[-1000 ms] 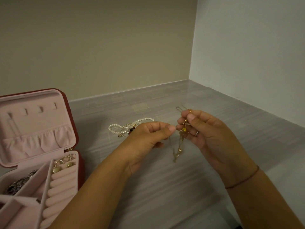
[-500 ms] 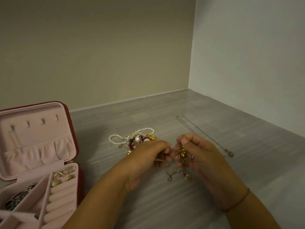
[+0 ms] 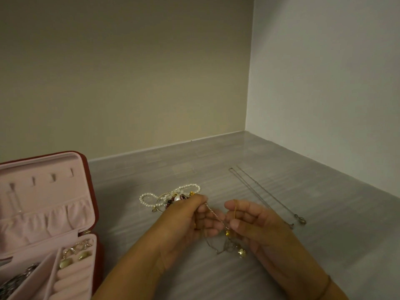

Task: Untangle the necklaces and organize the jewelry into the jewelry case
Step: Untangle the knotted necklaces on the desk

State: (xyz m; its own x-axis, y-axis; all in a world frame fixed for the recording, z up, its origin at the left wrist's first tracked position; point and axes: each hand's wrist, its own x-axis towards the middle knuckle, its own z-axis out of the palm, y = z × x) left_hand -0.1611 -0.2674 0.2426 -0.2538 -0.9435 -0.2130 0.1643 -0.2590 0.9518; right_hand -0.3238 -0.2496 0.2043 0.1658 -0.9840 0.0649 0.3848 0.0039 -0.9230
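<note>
at centre of the grey counter [image 3: 216, 165], left hand [image 3: 190, 221] pinches a twisted silver strand [image 3: 213, 213] between thumb and curled fingers. right hand [image 3: 255, 226] pinches a gold strand [image 3: 235, 210] at its fingertips. both strands run down into the tangled chains [image 3: 229, 243] with gold charms, at 6 o'clock between the hands; can't tell if the tangle touches the counter. vs 0.5 s ago: fingertips were nearly touching, now apart, silver strand drawn out. pearl pile [image 3: 173, 197] at 11 o'clock, just behind left hand. thin silver necklace [image 3: 266, 195] at 1 o'clock, same spot. open jewelry case [image 3: 43, 224] at 9 o'clock, earrings [image 3: 73, 256] inside.
</note>
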